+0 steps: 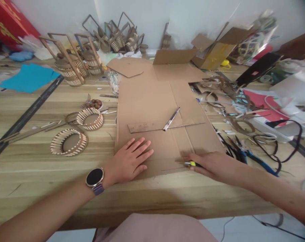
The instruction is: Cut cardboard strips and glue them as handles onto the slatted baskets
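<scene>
My left hand (131, 159) lies flat with its fingers spread on an opened-out cardboard box (147, 97), near its front edge. In my right hand (213, 164) is a yellow-and-black utility knife (192, 163), its tip low over the cardboard near a thin line in the surface; whether it touches cannot be made out. A loose cardboard strip (147, 126) lies across the sheet, beyond both hands. On top of the strip rests a pen (171, 119), set at a slant.
Left of the cardboard stand two slatted rings (69, 143) and a small dish of brown beads (94, 104). Behind are handled slatted baskets (70, 69) and blue sheets (30, 78). To the right lie blue-handled pliers (260, 163), cables, brown strips and a black box (258, 69).
</scene>
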{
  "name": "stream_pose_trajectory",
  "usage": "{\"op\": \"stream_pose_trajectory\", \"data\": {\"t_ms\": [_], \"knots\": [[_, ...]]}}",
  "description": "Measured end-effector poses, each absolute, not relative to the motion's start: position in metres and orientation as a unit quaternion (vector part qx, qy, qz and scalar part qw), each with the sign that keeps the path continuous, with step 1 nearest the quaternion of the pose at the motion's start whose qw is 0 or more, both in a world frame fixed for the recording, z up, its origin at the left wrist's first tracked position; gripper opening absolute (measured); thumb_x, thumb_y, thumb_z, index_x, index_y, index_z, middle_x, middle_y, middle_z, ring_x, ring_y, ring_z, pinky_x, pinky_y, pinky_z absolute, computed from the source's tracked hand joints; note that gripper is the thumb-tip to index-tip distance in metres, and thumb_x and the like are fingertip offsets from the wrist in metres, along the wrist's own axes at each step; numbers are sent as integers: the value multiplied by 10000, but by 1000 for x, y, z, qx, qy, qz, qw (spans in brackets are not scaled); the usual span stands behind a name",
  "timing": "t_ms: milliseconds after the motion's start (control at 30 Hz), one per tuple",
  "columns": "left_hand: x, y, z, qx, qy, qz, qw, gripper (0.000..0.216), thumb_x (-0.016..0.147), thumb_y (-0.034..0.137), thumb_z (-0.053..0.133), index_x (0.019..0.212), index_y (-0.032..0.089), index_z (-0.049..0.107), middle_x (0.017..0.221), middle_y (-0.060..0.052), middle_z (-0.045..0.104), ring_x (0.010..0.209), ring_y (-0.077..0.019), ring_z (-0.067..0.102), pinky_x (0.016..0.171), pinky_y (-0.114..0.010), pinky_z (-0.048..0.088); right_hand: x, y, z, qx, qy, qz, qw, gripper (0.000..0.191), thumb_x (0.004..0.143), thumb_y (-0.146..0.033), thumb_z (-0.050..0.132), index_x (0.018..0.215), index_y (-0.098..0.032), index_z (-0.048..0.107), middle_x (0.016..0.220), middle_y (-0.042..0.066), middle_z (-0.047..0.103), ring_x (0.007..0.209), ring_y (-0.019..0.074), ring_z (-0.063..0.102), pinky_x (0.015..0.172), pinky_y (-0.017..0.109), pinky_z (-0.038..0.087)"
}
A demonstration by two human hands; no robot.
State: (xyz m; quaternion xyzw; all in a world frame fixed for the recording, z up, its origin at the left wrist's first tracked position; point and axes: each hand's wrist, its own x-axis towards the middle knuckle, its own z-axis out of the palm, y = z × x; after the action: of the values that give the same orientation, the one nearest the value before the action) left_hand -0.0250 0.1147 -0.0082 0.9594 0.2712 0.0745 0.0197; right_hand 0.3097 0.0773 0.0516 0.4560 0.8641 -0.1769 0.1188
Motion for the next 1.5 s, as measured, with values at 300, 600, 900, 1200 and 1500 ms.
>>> {"op": "stream_pose_trajectory", "data": {"t_ms": [300, 600, 900, 1200, 1500], "knots": [[-23, 116, -5, 960, 267, 70, 39, 481, 1018, 397, 354, 1468, 229, 394, 1587, -56, 324, 1478, -271, 233, 1186, -475, 204, 211, 85, 53, 346, 925, -98, 124, 145, 958, -313, 541, 918, -188, 603, 796, 15, 715, 629, 180, 677, 469, 263, 261], [-23, 115, -8, 960, 265, 87, 31, 476, 1011, 372, 364, 1459, 217, 406, 1572, -76, 353, 1467, -278, 260, 1172, -488, 229, 204, 87, 55, 330, 931, -77, 134, 94, 933, -265, 567, 941, -188, 621, 763, 7, 723, 637, 179, 688, 463, 269, 244], [-22, 116, -8, 961, 265, 77, 35, 475, 1016, 388, 348, 1447, 204, 423, 1579, -79, 338, 1471, -291, 248, 1176, -491, 211, 202, 86, 51, 332, 931, -52, 142, 129, 954, -288, 531, 997, -202, 618, 728, 4, 713, 599, 178, 679, 443, 275, 188], [-23, 117, -8, 962, 262, 67, 31, 497, 1019, 398, 332, 1470, 199, 389, 1582, -85, 331, 1470, -300, 249, 1176, -494, 205, 178, 84, 71, 345, 895, -39, 278, 518, 758, 21, 576, 1213, -224, 610, 574, -16, 664, 518, 189, 665, 436, 240, 304], [-24, 119, -6, 965, 253, 56, 48, 512, 1018, 411, 309, 1473, 190, 389, 1583, -88, 326, 1473, -302, 243, 1174, -503, 210, 184, 80, 67, 314, 906, 9, 283, 589, 694, 35, 630, 1231, -205, 589, 590, -36, 661, 490, 185, 658, 390, 249, 267]]}}
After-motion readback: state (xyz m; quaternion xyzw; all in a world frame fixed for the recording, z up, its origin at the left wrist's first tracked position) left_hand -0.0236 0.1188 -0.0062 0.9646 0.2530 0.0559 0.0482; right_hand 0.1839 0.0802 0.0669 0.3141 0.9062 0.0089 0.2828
